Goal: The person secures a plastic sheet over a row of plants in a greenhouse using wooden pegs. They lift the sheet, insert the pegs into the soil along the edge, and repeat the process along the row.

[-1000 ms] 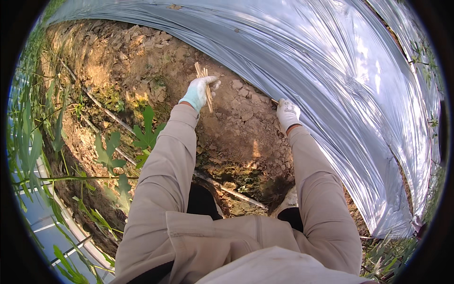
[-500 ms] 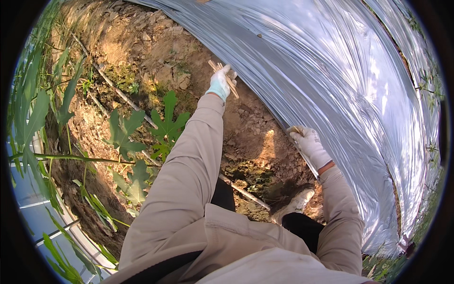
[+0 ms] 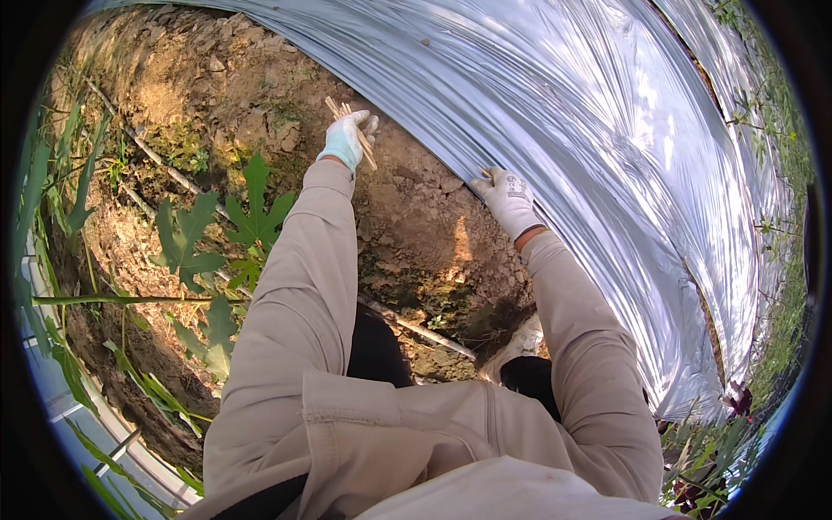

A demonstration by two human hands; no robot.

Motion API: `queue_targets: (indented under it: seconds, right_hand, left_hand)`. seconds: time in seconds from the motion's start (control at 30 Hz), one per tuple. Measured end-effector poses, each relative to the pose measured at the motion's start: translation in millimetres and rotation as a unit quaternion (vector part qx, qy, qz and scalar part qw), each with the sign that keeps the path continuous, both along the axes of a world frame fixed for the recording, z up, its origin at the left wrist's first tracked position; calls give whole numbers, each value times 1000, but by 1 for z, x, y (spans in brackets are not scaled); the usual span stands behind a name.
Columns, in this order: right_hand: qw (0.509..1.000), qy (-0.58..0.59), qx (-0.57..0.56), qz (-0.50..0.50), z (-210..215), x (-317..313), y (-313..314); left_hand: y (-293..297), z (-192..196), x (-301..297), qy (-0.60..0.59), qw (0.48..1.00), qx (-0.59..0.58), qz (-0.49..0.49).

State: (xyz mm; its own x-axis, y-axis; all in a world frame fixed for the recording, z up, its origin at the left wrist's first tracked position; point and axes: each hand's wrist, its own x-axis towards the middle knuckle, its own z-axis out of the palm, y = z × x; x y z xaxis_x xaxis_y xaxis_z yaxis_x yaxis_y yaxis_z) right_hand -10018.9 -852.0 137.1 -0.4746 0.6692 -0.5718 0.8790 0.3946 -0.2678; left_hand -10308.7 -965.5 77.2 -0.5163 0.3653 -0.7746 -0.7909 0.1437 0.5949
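My left hand [image 3: 347, 137], in a white glove with a pale green cuff, is closed round a bundle of thin wooden sticks [image 3: 366, 149]. It hangs over the bare soil, just left of the plastic film's edge. A silvery plastic film [image 3: 555, 130] covers the ground to the right, wrinkled and shiny. My right hand [image 3: 509, 201], also gloved in white, is at the film's near left edge with its fingers pinched together. A small tan tip, like the end of one stick [image 3: 485, 172], shows at those fingers; the rest of it is hidden.
Brown, cloddy soil [image 3: 416, 217] slopes beside the film. Lobed green leaves [image 3: 186, 243] on a stem reach in from the left. A thin pale pole [image 3: 425, 331] lies on the ground near my feet, and a shoe [image 3: 520, 342] shows by my right arm.
My right hand has moved forward along the film's edge, closer to my left hand. The left hand still holds the sticks. The whole view has shifted a little to the right.
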Motion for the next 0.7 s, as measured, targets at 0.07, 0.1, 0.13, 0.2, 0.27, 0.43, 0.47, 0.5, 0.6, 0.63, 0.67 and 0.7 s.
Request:
queue_targets:
  seconds: [0.07, 0.1, 0.13, 0.2, 0.27, 0.43, 0.47, 0.5, 0.6, 0.63, 0.67, 0.7]
  right_hand:
    - [998, 6, 45, 52, -20, -20, -11]
    - [996, -15, 64, 58, -29, -29, -16]
    - [994, -32, 81, 60, -37, -36, -18]
    - [993, -79, 66, 56, -49, -44, -15]
    - [999, -26, 35, 3, -55, -42, -4]
    - [960, 115, -159, -199, -49, -27, 22]
    - [939, 136, -205, -240, -43, -23, 24]
    - [915, 154, -245, -280, -36, -21, 28]
    - [902, 205, -306, -227, -12, -13, 36]
    - [880, 221, -343, -244, -5, -12, 39]
    - [866, 223, -362, -263, 1, -12, 40]
    - [850, 237, -384, -272, 7, -12, 43]
  left_hand:
    - [-3, 2, -1, -5, 1000, -4, -20]
    - [-3, 3, -1, -8, 1000, -3, -30]
    - [-2, 3, 1, -16, 999, -5, -39]
    - [-1, 3, 4, -17, 997, -1, -72]
    - [-1, 0, 8, -26, 996, 1, -89]
    - [9, -14, 17, -30, 989, -52, -136]
    - [11, -16, 20, -28, 989, -39, -138]
    - [15, -17, 23, -27, 989, -29, -140]
    - [23, -15, 32, -41, 987, 17, -156]
    - [25, -13, 35, -49, 986, 34, -157]
    - [25, -10, 39, -58, 985, 46, -157]
    - [26, -7, 40, -61, 985, 67, -146]
